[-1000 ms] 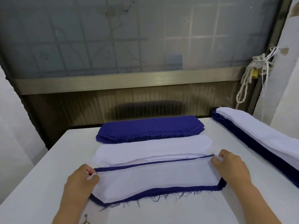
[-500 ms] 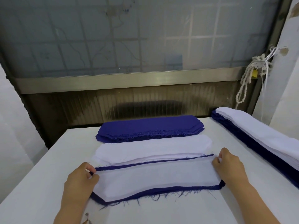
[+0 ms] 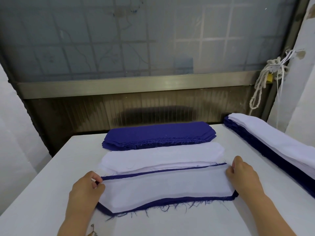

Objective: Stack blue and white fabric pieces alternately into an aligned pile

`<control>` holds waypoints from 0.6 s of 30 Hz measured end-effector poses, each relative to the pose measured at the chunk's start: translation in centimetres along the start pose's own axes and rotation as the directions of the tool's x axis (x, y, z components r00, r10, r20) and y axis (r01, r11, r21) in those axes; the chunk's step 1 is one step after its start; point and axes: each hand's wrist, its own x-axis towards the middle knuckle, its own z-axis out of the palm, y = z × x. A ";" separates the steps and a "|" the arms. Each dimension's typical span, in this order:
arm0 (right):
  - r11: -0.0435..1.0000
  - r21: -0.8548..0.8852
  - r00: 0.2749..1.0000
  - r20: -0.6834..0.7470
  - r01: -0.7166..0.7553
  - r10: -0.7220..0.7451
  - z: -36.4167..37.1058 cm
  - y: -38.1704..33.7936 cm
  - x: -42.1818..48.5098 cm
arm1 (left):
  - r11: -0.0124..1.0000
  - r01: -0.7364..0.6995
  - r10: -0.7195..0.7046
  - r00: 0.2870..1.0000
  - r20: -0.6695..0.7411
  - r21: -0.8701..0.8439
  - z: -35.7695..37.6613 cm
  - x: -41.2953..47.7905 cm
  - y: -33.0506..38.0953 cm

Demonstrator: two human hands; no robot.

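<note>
A white fabric piece (image 3: 163,188) lies on top of a blue fabric piece (image 3: 163,201) near the table's front edge; blue shows along its far and near edges. My left hand (image 3: 85,191) pinches the left end of this pair at the far corner. My right hand (image 3: 242,174) holds the right end, fingers curled over the edge. Behind them lies a pile of white pieces (image 3: 162,155), and further back a pile of blue pieces (image 3: 158,135).
The white table (image 3: 42,193) carries everything. Along its right side runs a long stacked pile, white over blue (image 3: 279,150). A rope (image 3: 260,87) hangs by the window frame at the right. A window wall stands behind the table.
Both hands stay at the ends of the pair. The left fingers have shifted slightly on the far left corner; the white piece sits a little more squarely on the blue one.
</note>
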 end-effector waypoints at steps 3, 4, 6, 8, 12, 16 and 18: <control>1.000 0.017 1.000 0.005 -0.003 0.003 0.0 0.1 0.1 | 1.000 -0.003 0.003 1.000 -0.010 0.004 0.1 0.1 0.0; 1.000 0.022 1.000 0.008 -0.005 0.004 0.0 0.2 0.1 | 1.000 -0.006 0.006 1.000 -0.013 0.001 0.1 0.2 0.1; 0.999 0.033 1.000 0.012 -0.009 0.008 -0.1 0.3 0.2 | 1.000 -0.015 0.015 1.000 -0.021 -0.008 0.1 0.3 0.0; 0.999 0.035 1.000 0.016 -0.009 0.009 0.0 0.3 0.3 | 1.000 -0.023 0.022 0.999 -0.028 -0.017 0.1 0.3 -0.1; 1.000 0.013 1.000 0.011 -0.015 0.015 0.1 0.4 0.4 | 0.999 -0.033 0.033 0.999 -0.020 0.026 0.2 0.2 -0.1; 0.998 -0.054 0.999 -0.039 -0.035 0.033 0.1 0.4 0.2 | 0.989 -0.082 0.088 0.995 -0.051 0.123 0.1 0.3 0.0; 0.990 -0.139 0.995 -0.099 -0.018 0.005 0.0 0.5 0.2 | 0.976 -0.110 0.130 0.987 -0.097 0.187 0.1 0.3 0.0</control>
